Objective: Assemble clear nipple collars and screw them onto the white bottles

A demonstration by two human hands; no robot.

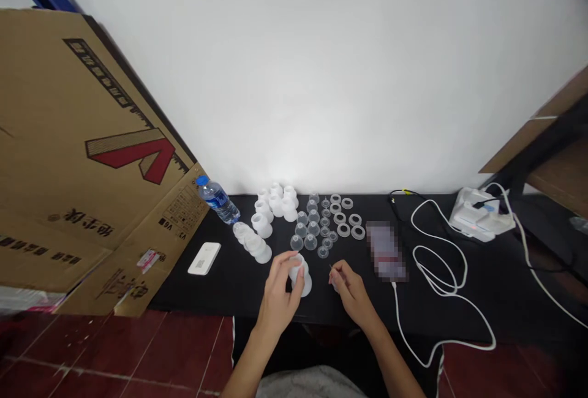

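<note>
My left hand (281,281) is wrapped round a white flared plastic piece (301,285) that stands on the black table near its front edge. To its right, my right hand (346,288) is closed in a pinch, and a small clear piece shows partly between the fingers; its kind I cannot make out. Ahead of the hands lie several clear domes (302,229), small clear disc-shaped pieces (325,222) and translucent rings (343,229). Several white flared pieces (261,225) stand further back. At the left, a short row of white capped pieces (252,243) lies together.
A water bottle (219,201) and a white flat device (204,258) are on the left of the table, beside a large cardboard box (92,159). A phone (386,251), looping white cable (434,344) and white power strip (482,214) are on the right. A wall stands behind.
</note>
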